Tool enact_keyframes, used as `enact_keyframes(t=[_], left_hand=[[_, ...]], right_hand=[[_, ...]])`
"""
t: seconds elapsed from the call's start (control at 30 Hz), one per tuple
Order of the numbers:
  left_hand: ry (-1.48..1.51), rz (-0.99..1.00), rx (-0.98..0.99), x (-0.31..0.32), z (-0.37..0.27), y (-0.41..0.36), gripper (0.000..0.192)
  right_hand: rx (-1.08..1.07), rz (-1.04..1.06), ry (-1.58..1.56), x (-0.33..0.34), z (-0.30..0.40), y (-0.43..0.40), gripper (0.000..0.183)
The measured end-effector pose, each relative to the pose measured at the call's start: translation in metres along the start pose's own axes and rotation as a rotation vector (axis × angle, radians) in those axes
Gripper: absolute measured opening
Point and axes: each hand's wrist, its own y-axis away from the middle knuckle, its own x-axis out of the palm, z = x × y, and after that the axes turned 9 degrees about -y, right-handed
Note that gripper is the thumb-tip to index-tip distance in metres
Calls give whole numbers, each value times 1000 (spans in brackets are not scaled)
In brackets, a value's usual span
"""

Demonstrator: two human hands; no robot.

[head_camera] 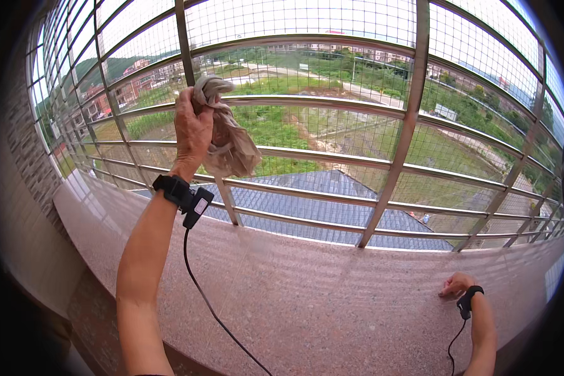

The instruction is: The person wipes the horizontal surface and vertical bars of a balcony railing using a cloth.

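Observation:
My left hand (193, 129) grips a crumpled beige-grey cloth (235, 145), raised against the metal window grille (406, 134). The cloth is bunched around a vertical post of the grille at the top, and its loose end hangs down to the right of my fingers. Lower right, my right hand (458, 283) rests on the pinkish speckled stone sill (310, 301), its fingers curled and nothing seen in them. Its palm side is hidden.
Horizontal steel bars and fine wire mesh span the whole opening. Both wrists wear black straps with devices; a black cable (216, 319) trails from the left one across the sill. A mosaic-tiled wall (30, 127) stands at the left. Outside lies a dark roof (305, 192).

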Motion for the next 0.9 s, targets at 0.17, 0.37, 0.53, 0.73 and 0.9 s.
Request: enact_keyframes(t=[0.17, 0.37, 0.53, 0.73, 0.9], left_hand=[[-511, -137, 234, 23, 26, -28, 33], [-576, -10, 167, 54, 24, -7, 42], [-360, 74, 342, 83, -88, 27, 39], [-71, 172, 481, 121, -194, 51, 42], [-109, 116, 493, 164, -202, 56, 47]], right_hand=[[7, -41, -17, 1, 14, 3, 31], [3, -46, 21, -1, 25, 13, 35], [14, -27, 42, 1, 13, 4, 38], [-5, -38, -6, 4, 13, 4, 35], [-23, -48, -6, 6, 6, -4, 31]])
